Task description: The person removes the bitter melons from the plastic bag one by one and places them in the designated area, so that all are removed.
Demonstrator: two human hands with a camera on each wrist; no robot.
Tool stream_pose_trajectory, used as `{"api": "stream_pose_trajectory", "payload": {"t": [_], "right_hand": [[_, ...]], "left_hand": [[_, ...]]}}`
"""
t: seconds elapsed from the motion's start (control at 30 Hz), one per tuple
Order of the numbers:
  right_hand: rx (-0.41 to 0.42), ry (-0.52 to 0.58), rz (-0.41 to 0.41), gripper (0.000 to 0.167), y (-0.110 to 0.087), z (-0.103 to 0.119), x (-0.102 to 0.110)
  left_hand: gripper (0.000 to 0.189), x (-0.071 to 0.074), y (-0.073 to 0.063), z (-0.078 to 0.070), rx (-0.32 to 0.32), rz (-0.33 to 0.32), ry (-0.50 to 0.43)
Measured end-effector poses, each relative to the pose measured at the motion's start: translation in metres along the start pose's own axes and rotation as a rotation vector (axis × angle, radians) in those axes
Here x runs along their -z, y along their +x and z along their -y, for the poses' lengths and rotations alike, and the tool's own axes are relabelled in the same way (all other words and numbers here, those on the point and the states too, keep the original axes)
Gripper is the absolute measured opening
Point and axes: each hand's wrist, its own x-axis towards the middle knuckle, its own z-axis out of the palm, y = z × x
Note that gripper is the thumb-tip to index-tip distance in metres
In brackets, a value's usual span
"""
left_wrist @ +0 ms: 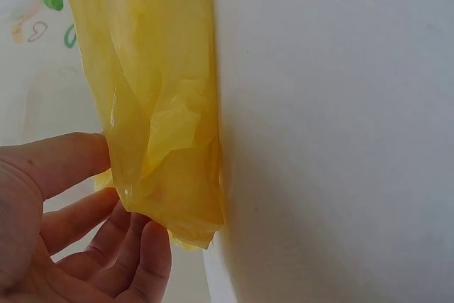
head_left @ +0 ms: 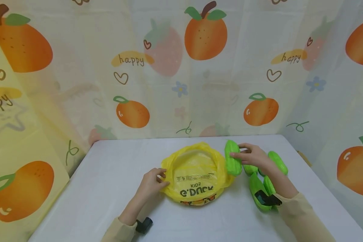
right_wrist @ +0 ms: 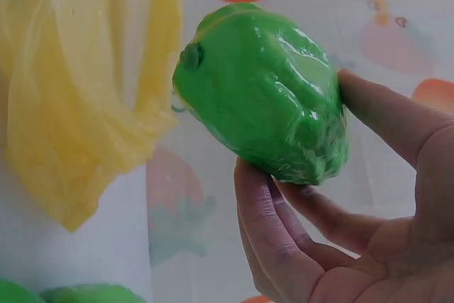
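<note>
A yellow plastic bag (head_left: 199, 146) stands with its mouth spread wide, its "G.DUCK KIDS" print upside down in the head view. My left hand (head_left: 152, 181) pinches the bag's left rim between thumb and fingers; in the left wrist view the yellow film (left_wrist: 167, 118) hangs in folds by the fingertips. At the bag's right rim my right hand (head_left: 254, 156) holds up a glossy, ridged green vegetable (head_left: 233, 158). Seen from the right wrist, the thumb lies on one side of the vegetable (right_wrist: 266, 94) and the fingers on the other, its stem stub facing the bag.
Several more green vegetables lie together on the right of the white table (head_left: 109, 174), among them a long one (head_left: 280, 163) and a darker one (head_left: 255, 188) partly under my right forearm. A curtain printed with oranges (head_left: 205, 37) hangs behind the table and along both sides.
</note>
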Motion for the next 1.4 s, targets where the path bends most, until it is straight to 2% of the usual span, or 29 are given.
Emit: {"api": "stream_pose_trajectory", "payload": {"t": [0.23, 0.53, 0.67, 1.4], "right_hand": [[0.008, 0.007, -0.007, 0.08, -0.01, -0.011, 0.015], [-0.042, -0.06, 0.015, 0.088, -0.019, -0.027, 0.031], [-0.037, -0.075, 0.02, 0.086, -0.024, -0.034, 0.038], [-0.086, -0.203, -0.032, 0.085, -0.048, -0.082, 0.076]], "left_hand": [[0.047, -0.001, 0.002, 0.001, -0.009, 0.004, 0.001], [0.046, -0.001, 0.003, 0.0, -0.004, 0.005, 0.006], [0.046, -0.002, 0.003, 0.0, -0.006, 0.002, -0.003], [0.046, -0.003, 0.004, 0.002, -0.019, -0.001, 0.005]]}}
